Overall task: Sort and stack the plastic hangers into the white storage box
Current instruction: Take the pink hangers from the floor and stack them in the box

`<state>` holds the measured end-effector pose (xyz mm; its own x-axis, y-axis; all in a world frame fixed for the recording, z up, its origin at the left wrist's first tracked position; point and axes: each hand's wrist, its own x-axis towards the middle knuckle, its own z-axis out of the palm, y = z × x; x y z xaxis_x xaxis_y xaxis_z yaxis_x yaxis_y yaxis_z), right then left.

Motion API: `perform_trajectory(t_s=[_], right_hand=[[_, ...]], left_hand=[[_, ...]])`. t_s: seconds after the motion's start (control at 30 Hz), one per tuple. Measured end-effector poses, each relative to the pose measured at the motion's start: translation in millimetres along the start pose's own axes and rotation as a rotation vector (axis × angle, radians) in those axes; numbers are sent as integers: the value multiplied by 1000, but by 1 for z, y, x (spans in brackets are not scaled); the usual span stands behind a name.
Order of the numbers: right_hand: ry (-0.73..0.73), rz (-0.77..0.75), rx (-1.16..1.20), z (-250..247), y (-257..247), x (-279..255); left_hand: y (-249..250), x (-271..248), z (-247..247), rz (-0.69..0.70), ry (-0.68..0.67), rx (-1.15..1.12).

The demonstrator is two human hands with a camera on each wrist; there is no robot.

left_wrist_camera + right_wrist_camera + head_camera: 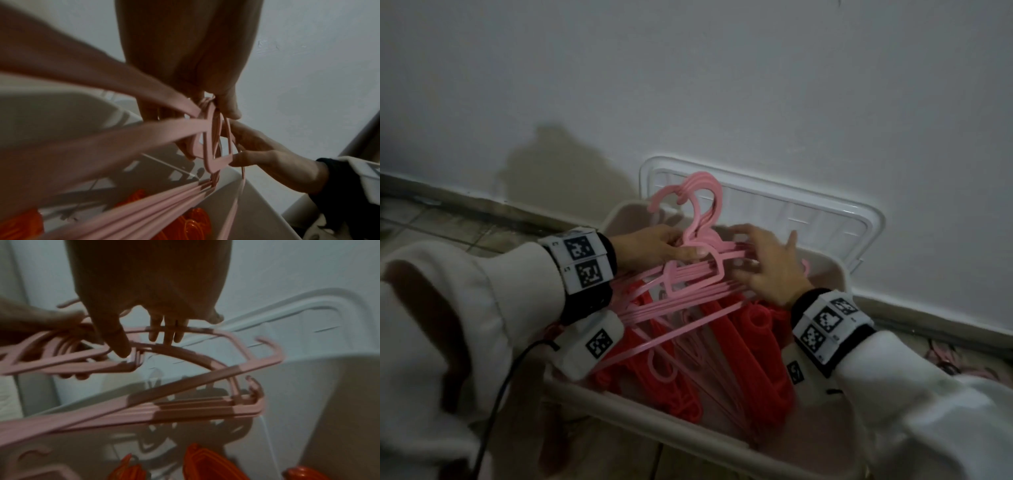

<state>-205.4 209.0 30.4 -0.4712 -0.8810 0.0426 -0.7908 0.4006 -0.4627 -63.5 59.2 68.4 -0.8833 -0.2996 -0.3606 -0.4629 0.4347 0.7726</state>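
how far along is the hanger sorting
Done: red hangers already lie in the box. In hand: the left hand grips a pink hangers bunch over the box, the right hand spread on it. Left: lowering that bunch in.

Pale pink hangers (698, 270) over red hangers (763, 346) — white box (640, 407), black-and-white patterned wristbands (582, 260).

Hangers (698, 284) lay in the box (619, 401), more on top. The lid (825, 219) stood behind, against the wall (722, 85).
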Motion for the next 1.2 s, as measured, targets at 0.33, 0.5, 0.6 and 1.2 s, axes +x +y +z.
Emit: perform_trajectory(t_s=[0.33,0.5,0.6,1.2], right_hand=[[-227,-156,-355,5,-10,4],[-184,-216,-345,5,-17,3],[125,-423,-230,4,-12,2],[178,-452,-82,-7,-1,13]], left_hand=[[4,3,2,19,-33,43],[0,0,3,53,-61,80],[1,1,1,38,-93,81],[-19,0,3,-23,-123,-10]])
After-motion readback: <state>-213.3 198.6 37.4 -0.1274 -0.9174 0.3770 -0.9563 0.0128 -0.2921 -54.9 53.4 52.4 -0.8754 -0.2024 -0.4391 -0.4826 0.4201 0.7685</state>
